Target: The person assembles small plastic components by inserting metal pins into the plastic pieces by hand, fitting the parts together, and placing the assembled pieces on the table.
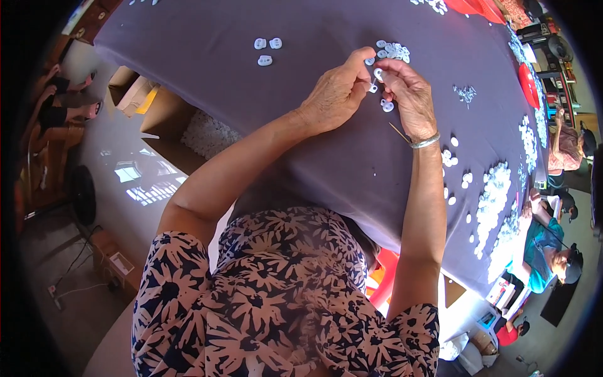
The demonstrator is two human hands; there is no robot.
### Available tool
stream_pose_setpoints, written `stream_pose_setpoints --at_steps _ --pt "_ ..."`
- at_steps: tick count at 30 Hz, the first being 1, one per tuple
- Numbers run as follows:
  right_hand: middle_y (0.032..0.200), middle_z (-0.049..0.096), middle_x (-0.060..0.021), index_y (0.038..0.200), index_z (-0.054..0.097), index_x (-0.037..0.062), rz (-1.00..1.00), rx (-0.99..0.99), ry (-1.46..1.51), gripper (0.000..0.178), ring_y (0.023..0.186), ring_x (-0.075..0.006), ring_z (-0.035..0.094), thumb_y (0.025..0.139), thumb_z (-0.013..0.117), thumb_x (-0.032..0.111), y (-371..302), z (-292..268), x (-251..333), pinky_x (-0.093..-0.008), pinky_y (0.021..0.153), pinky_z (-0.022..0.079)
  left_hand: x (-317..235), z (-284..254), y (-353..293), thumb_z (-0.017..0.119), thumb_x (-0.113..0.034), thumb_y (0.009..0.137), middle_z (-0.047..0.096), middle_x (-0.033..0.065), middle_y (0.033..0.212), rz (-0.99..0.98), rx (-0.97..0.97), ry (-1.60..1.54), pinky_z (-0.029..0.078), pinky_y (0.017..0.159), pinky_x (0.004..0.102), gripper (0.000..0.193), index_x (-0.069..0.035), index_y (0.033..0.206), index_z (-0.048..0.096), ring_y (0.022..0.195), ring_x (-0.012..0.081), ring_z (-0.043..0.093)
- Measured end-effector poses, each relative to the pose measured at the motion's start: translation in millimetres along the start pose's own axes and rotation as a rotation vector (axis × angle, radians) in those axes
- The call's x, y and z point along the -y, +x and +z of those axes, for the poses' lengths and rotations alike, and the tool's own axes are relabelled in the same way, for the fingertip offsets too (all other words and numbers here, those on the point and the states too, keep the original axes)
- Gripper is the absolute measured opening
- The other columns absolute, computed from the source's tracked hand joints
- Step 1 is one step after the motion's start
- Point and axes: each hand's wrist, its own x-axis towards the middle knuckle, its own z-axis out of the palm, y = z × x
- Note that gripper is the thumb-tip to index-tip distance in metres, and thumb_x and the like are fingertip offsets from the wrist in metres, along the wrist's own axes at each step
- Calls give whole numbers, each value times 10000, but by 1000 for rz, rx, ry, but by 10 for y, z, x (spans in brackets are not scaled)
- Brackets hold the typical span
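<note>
Over the dark cloth, my left hand (339,91) and my right hand (408,94) meet, fingers pinched. My right fingers grip a small white plastic piece (378,74). Just below it is another white piece (372,88) with a thin metal bit, at my left fingertips; the exact grip is partly hidden. A pile of round white pieces (396,51) lies beyond my right hand. Under its fingers sits a two-holed white piece (387,106). Off to the left are three white two-holed pieces (265,60). A heap of small metal parts (465,94) lies to the right.
A large heap of white pieces (493,198) spreads over the right side of the cloth-covered table (282,94). A thin wooden stick (397,132) lies by my right wrist. An open cardboard box (166,125) with white parts stands left. Other people (546,242) sit at the right.
</note>
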Motion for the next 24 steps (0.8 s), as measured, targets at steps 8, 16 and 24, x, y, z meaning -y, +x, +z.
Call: stream_pose_setpoints --at_steps 8,16,24 --pt "714 551 48 911 658 34 -40 -12 34 82 603 -31 454 846 635 80 -40 -21 -15 -191 547 391 -25 1 -13 494 67 861 513 42 818 -15 62 27 466 719 272 480 -46 1303 346 746 137 537" --pt "796 581 31 963 643 13 -65 27 -18 115 659 -41 458 864 601 53 -65 -28 0 -188 603 389 -37 -9 -16 495 73 856 517 47 809 6 57 34 464 743 280 497 -51 1312 341 761 145 544" --pt "802 589 30 962 649 15 -88 37 -13 119 671 -41 459 862 591 45 -71 -31 -5 -192 613 392 -36 -8 -21 501 69 857 527 53 820 6 65 35 464 762 282 493 -49 1311 350 773 150 552"
